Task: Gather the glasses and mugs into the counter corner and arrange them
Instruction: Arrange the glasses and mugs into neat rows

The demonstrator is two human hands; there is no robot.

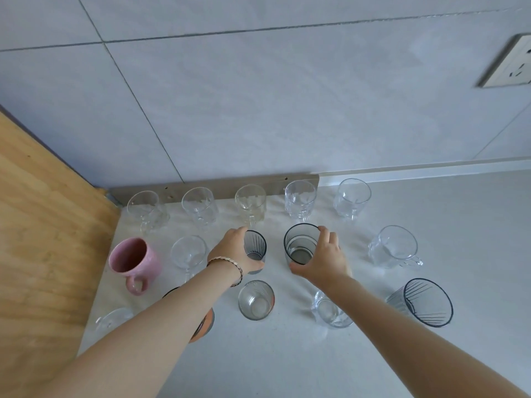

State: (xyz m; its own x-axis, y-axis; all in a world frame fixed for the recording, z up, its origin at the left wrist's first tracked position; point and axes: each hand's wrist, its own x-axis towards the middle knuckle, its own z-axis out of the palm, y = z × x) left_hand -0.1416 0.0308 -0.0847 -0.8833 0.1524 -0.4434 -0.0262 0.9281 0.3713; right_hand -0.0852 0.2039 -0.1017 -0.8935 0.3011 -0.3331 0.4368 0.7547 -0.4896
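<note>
My left hand (pixel 234 249) grips a ribbed smoky glass (pixel 256 247) in the middle row. My right hand (pixel 323 259) wraps around a smooth grey glass (pixel 300 244) beside it. Both glasses stand upright on the white counter (pixel 287 357). Several clear handled mugs line the back wall, among them one at the far left (pixel 146 209) and one at the far right (pixel 352 198). A pink mug (pixel 133 261) stands at the left by the wooden panel. A clear tumbler (pixel 255 300) sits in front, between my arms.
A wooden side panel (pixel 43 239) closes the corner on the left. A clear mug (pixel 395 248) and a large ribbed grey glass (pixel 425 303) stand to the right. Under my arms are a small clear glass (pixel 330 311) and an orange-rimmed cup (pixel 205 323). A wall socket (pixel 508 64) is upper right.
</note>
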